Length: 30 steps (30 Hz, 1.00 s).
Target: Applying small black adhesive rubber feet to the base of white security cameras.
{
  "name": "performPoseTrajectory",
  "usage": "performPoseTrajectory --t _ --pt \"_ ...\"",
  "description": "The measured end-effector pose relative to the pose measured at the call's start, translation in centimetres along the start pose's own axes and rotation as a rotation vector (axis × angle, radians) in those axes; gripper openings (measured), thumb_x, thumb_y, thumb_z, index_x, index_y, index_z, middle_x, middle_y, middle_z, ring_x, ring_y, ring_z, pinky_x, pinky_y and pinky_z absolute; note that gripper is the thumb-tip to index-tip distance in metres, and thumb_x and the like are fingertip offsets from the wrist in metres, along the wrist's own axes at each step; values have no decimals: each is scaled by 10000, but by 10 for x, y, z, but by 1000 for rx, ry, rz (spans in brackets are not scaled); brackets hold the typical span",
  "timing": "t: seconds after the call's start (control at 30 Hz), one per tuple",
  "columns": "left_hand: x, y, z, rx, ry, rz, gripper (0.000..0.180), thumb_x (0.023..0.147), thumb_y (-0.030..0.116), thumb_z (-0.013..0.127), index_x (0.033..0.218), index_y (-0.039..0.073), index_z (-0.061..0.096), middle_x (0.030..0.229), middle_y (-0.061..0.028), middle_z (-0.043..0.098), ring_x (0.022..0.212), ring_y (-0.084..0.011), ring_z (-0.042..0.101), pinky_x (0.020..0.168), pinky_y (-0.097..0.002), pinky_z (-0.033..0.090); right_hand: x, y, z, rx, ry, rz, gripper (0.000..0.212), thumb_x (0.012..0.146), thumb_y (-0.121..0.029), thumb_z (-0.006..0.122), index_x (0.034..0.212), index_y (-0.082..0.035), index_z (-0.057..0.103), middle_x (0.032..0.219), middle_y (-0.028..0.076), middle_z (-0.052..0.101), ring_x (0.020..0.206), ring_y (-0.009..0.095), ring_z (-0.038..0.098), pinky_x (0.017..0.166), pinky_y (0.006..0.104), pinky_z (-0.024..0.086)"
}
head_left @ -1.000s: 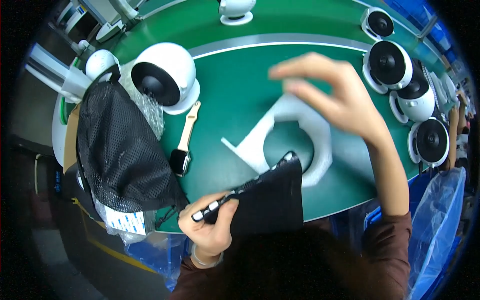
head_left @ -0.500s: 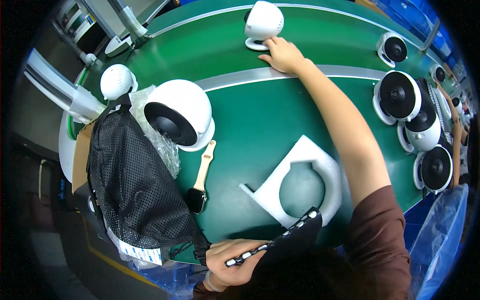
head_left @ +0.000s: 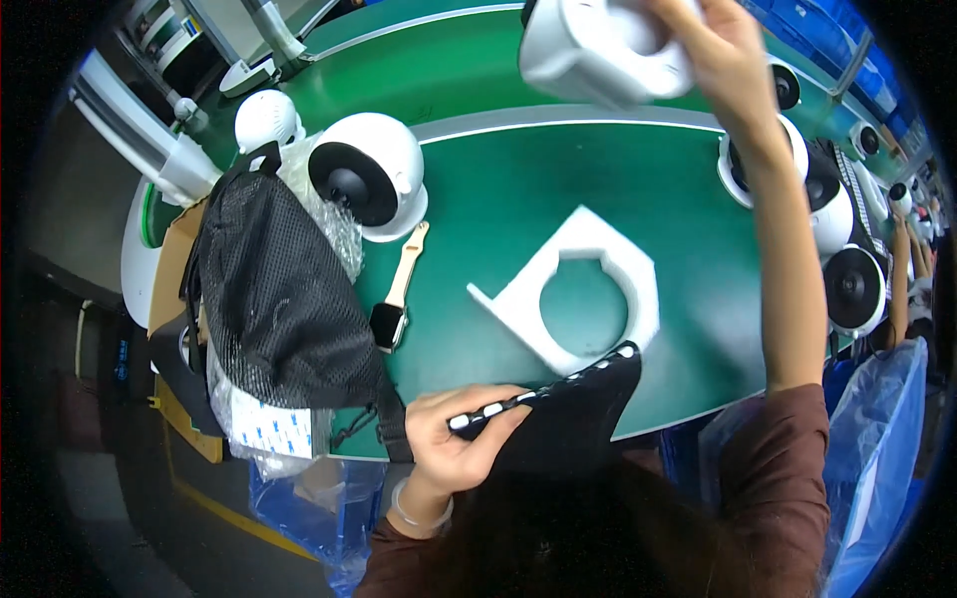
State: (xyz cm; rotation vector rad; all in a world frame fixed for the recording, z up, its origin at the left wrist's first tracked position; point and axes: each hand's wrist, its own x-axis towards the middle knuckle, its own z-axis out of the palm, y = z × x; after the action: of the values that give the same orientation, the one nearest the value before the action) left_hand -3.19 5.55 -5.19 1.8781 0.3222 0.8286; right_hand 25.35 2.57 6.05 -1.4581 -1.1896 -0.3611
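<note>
My right hand (head_left: 723, 55), at the upper right, is closed around a white round-bodied device (head_left: 573, 55) lifted above the green belt. It is tilted with its base turned up, and motion smears it a little. Low in the middle, my left hand (head_left: 454, 434) pinches the edge of a thin black sheet-like piece (head_left: 558, 429) with a white-dotted rim. Past that rim lies a white foam insert (head_left: 638, 289) with a large round opening. To its left is a smartwatch (head_left: 391, 317) with a beige strap. A black mesh bag (head_left: 284, 289) sits left of my left hand.
Behind the bag, a white ball-shaped device (head_left: 394, 149) with a black round front stands on bubble wrap. Similar devices (head_left: 852, 284) line the right side. A metal rail (head_left: 478, 122) separates table from belt. Blue plastic-lined bins (head_left: 877, 439) stand at the right edge.
My right hand has picked the white device off the belt and brought it up, nearer and to the right. My left hand keeps its pinch. The whole view has shifted slightly.
</note>
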Motion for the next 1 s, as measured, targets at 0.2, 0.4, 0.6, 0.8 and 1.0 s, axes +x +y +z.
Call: performPoseTrajectory --t 0.2,0.4,0.6,0.8,1.0 --pt "-16 9 1 -58 -67 66 143 590 -54 648 726 -15 622 652 -116 618 558 -176 605 510 -219 444 -102 -59 -22 -93 -560 -25 224 764 -197 591 847 -8 503 668 154 520 600 288 557 528 282 433" --pt "-16 12 14 -88 -138 67 131 600 -44 647 726 -19 620 658 -110 616 545 -167 593 507 -211 433 -122 -55 -24 -156 -523 -6 283 766 -243 585 893 -37 439 610 187 524 577 359 536 457 355 406" --pt "-21 18 19 -68 -18 -16 101 621 -29 645 716 -21 612 611 -94 599 528 -135 575 483 -200 406 -126 -57 -27 -447 -502 -86 274 762 -243 578 925 -52 470 696 146 536 601 310 535 497 337 404" --pt "-21 24 24 5 -57 85 133 616 -43 637 743 -30 600 621 -94 600 515 -143 575 475 -204 407 -149 -108 -39 -99 -413 -114 190 583 -70 693 763 -57 632 669 34 554 626 160 492 538 241 362" --pt "-17 31 26 28 -73 125 140 624 -62 610 762 -39 594 634 -107 599 531 -155 585 499 -204 427 -167 -109 -33 35 -459 -10 168 557 -3 676 686 -66 588 650 20 539 583 169 473 521 245 351"
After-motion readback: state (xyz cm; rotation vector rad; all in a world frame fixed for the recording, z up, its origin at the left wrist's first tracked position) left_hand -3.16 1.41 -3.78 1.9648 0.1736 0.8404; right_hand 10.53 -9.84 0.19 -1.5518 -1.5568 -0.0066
